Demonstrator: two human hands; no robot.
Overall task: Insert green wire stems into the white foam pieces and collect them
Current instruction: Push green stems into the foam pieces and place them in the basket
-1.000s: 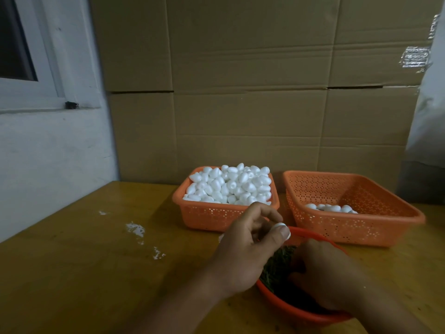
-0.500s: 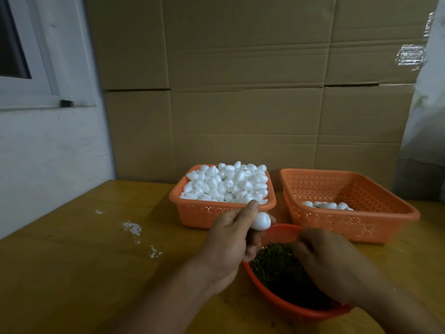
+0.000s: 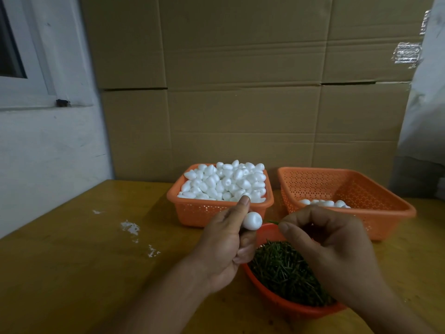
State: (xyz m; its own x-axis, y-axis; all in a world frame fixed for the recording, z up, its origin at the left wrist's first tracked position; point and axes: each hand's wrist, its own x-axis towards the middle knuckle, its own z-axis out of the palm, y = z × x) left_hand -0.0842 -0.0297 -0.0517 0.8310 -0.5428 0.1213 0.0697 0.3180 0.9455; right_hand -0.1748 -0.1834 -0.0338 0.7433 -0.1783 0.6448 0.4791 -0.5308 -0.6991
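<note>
- Landmark for this report: the round orange plastic bowl of short green wire stems point(image 3: 284, 271), standing on the yellow-brown wooden counter point(image 3: 72, 261) nearest the person.
- The left hand point(image 3: 224, 247) is at the bowl's left rim, clamped on one small white egg-shaped foam piece point(image 3: 252, 221). The thumb lies over the top and the fingers are curled beneath. The piece is held just above the bowl's far-left edge.
- The right hand point(image 3: 330, 242) is over the bowl's far side, fingertips pinched together on a single thin green wire stem point(image 3: 273, 222). Only its tip shows, pointing toward the foam piece and close to it; contact cannot be confirmed.
- Behind the bowl to the left stands an orange perforated plastic basket heaped with white foam pieces point(image 3: 220, 208). Behind it to the right is a second, wider orange perforated basket point(image 3: 346, 189) holding a few white pieces at its bottom.
- Handling judgement, foam: it looks very light, soft and easily dented. It should be held round its middle with light pressure, leaving one end free for the stem.
- Handling judgement, stem: it looks thin and stiff enough to pierce, yet likely to bend. A pinch close to the tip, pushed straight along the piece's long axis, looks safest.
- Risk: an off-centre push could break out through the side of the foam.
</note>
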